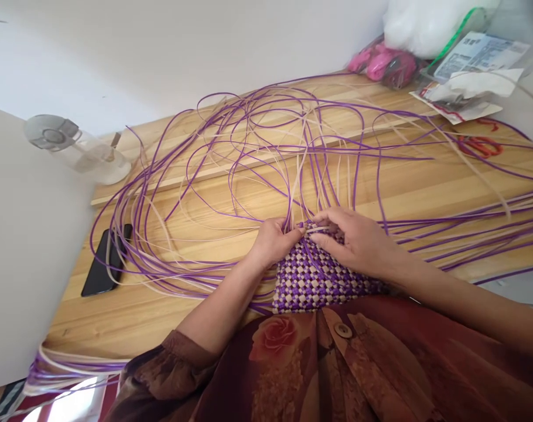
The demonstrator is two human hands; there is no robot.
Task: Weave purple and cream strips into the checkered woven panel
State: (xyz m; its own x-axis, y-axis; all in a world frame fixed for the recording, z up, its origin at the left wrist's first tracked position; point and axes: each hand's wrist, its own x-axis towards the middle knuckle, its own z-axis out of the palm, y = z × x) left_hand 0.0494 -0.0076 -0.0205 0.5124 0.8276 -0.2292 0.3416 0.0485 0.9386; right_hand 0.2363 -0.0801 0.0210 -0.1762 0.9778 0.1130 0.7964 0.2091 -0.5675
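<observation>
Woven panel (299, 281) is lying at the near side of the wooden table (77, 319); it is seeming light and pliable, inviting a hold on its finished body, its loose strands (308, 151) likely springing; the left hand (270, 241) is pinching its upper edge; the right hand (365, 246) is curving its fingers there, grip unclear; 1 white wall (170, 47) is rising behind.

A black phone (100, 266) and orange-handled scissors (481, 146) rest on wood.
</observation>
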